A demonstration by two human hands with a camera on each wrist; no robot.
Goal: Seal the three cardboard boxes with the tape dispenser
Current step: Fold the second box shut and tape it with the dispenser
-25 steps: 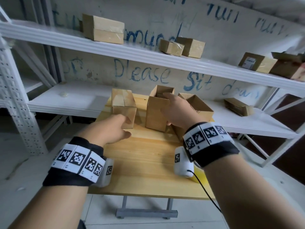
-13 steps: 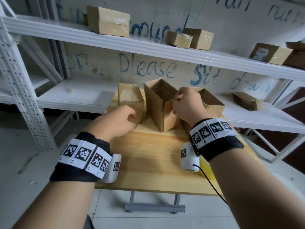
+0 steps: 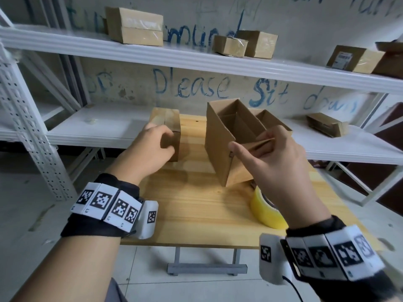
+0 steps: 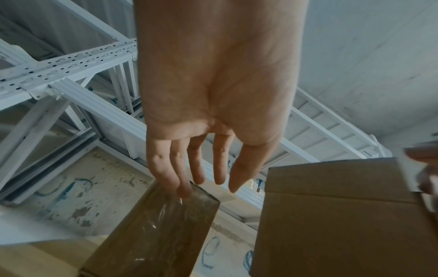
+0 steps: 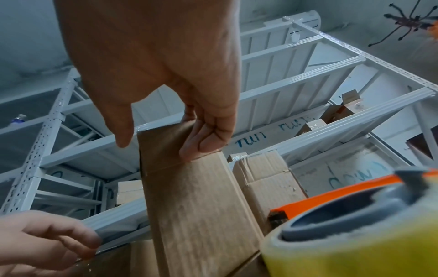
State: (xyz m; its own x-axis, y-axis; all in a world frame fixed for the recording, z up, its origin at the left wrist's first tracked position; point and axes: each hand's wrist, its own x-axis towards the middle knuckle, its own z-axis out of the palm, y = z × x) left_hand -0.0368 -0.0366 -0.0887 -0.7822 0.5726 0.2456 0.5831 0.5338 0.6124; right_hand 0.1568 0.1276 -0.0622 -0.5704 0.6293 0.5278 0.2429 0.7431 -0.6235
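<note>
Three cardboard boxes stand on the wooden table (image 3: pixel 196 216). The left box (image 3: pixel 166 118) (image 4: pixel 161 230) is closed, with clear tape over its top. My left hand (image 3: pixel 165 144) (image 4: pixel 208 185) hovers at its near top edge, fingers loose, one fingertip touching the taped top. The middle box (image 3: pixel 220 138) (image 5: pixel 196 206) is open and tilted towards me. My right hand (image 3: pixel 250 147) (image 5: pixel 166 148) pinches its near flap. The third box (image 3: pixel 272 120) (image 5: pixel 265 178) sits open behind it. The tape dispenser (image 3: pixel 266 210) (image 5: pixel 355 224), with a yellow roll, lies under my right wrist.
White metal shelving (image 3: pixel 196 62) runs behind the table, with several taped boxes (image 3: pixel 135 25) on the upper shelf and one flat box (image 3: pixel 325 125) on the lower shelf. The table's near edge is close to my wrists.
My right hand has pulled the middle box nearer and tipped it towards me, now holding its flap. My left hand stays by the taped box, its fingers looser.
</note>
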